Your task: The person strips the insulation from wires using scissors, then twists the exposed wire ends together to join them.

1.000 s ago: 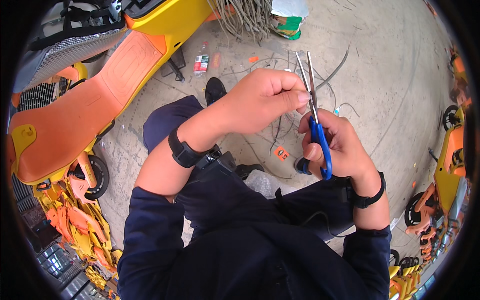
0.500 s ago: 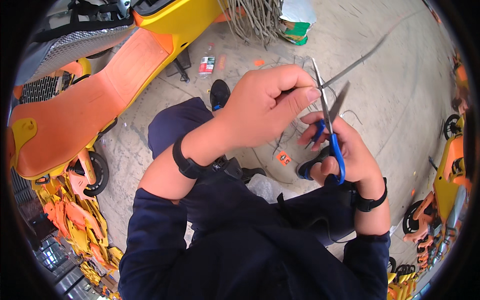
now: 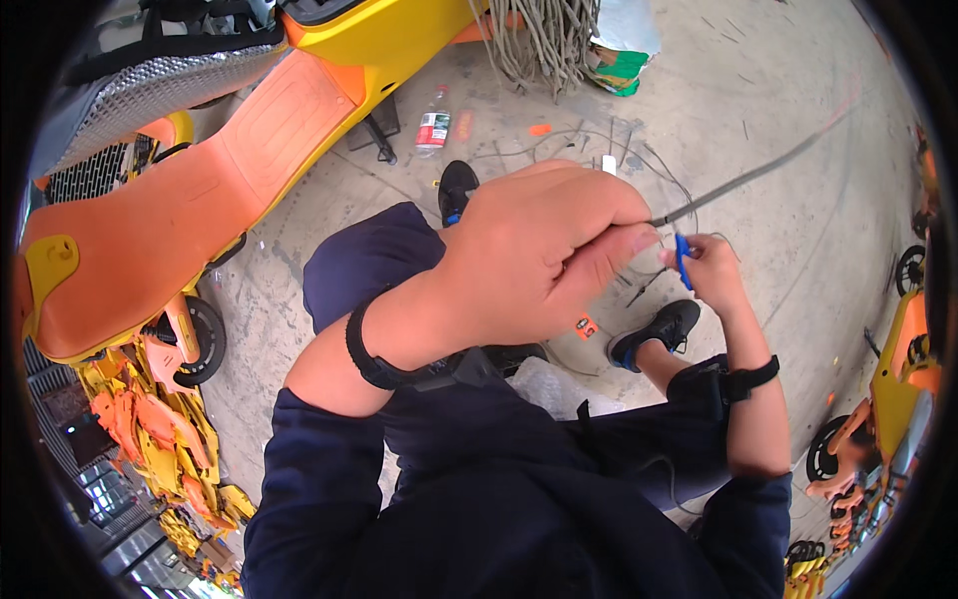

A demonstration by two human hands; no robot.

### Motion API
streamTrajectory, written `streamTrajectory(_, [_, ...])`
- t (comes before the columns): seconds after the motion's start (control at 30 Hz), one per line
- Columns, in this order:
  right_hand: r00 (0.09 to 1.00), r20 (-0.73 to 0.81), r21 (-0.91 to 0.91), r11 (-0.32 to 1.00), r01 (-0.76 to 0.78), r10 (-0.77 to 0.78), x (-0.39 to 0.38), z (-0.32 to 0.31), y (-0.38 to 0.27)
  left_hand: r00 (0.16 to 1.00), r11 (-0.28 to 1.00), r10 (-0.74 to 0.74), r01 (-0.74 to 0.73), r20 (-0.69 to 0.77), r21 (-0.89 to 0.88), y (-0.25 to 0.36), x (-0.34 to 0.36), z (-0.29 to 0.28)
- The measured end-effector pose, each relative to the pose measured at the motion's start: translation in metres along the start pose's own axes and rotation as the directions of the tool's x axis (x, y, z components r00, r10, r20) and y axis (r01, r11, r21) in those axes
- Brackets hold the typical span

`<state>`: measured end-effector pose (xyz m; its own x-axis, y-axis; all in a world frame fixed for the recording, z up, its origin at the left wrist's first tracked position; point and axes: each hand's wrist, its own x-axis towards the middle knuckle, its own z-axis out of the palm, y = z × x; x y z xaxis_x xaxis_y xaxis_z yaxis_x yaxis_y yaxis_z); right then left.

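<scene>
Between the thumb and index finger of my left hand [image 3: 554, 260] is pinched a thin grey cable [image 3: 743, 182], which runs up and to the right, its far end blurred. My right hand [image 3: 715, 275] is closed around the blue handle of the scissors [image 3: 684, 262], just right of the left fingertips. Little of the scissor blades shows from this angle, so I cannot tell whether they touch the cable. Loose dark wires [image 3: 674, 180] lie on the floor beyond my hands.
A yellow and orange scooter [image 3: 289, 115] stands at the left, a plastic bottle [image 3: 432, 125] beside it. At the back hang bundled grey cables [image 3: 539, 45] next to a white and green bag [image 3: 621, 65]. More scooters [image 3: 903, 349] line the right; yellow and orange parts [image 3: 160, 424] are piled lower left.
My left hand has moved down slightly and nearer with the cable. The scissors have turned from upright with spread blades to mostly foreshortened, and my right hand has drawn up and away.
</scene>
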<state>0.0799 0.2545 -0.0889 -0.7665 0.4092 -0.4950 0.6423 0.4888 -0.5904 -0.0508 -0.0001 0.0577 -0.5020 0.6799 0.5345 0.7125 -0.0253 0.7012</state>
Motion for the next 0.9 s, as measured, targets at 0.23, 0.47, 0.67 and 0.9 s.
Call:
streamTrajectory(0.23, [0.895, 0.245, -0.409, 0.877, -0.252, 0.372, 0.077, 0.076, 0.085, 0.998, 0.995, -0.029, 0.033, 0.049, -0.09, -0.005, -0.007, -0.006])
streamTrajectory(0.47, [0.886, 0.067, -0.4, 0.826, -0.397, 0.458, 0.11, 0.166, 0.096, 0.977, 0.981, -0.189, 0.193, 0.098, -0.023, -0.019, -0.019, -0.023])
streamTrajectory(0.67, [0.911, -0.121, -0.309, 0.857, -0.412, 0.394, 0.117, 0.211, 0.138, 0.912, 0.926, -0.373, 0.377, 0.169, 0.012, -0.032, -0.019, -0.025])
streamTrajectory(0.9, [0.702, 0.262, 0.181, 0.681, -0.709, 0.662, 0.121, 0.226, 0.124, 0.888, 0.908, -0.418, 0.415, 0.189, 0.06, -0.041, -0.016, -0.026])
